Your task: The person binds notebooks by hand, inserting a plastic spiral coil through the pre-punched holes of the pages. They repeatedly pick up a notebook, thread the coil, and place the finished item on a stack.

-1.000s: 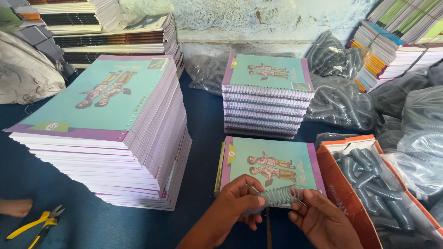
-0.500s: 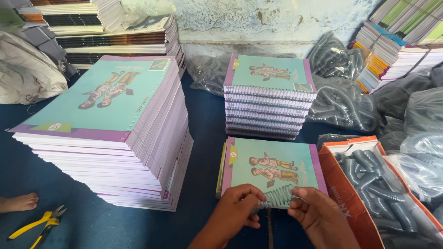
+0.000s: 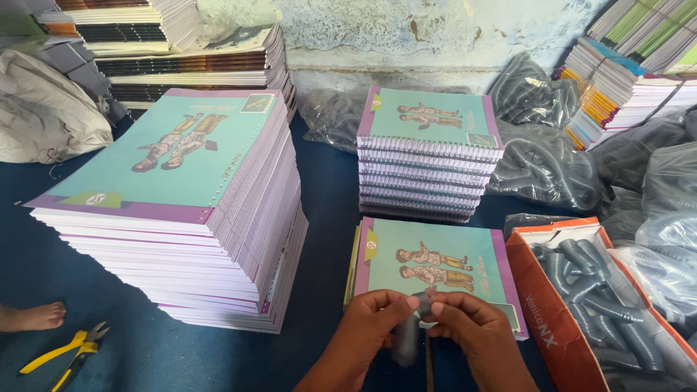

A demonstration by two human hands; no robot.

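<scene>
My left hand (image 3: 370, 327) and my right hand (image 3: 472, 334) meet at the near edge of a teal and purple notebook (image 3: 435, 265) that lies flat on the blue floor cloth. Between the fingertips of both hands is a grey spiral binding coil (image 3: 408, 337), blurred, hanging down in front of the notebook's near edge. How far the coil sits in the notebook's holes I cannot tell.
A tall stack of unbound notebooks (image 3: 181, 210) stands at left, a shorter stack of spiral-bound ones (image 3: 428, 156) behind. An orange box of grey coils (image 3: 588, 290) sits at right, bags of coils (image 3: 544, 160) beyond. Yellow pliers (image 3: 62, 352) and a bare foot (image 3: 33, 317) lie bottom left.
My hands have come closer together at the notebook's near edge, and the coil now hangs between the fingertips. The bare foot at left has come further into view.
</scene>
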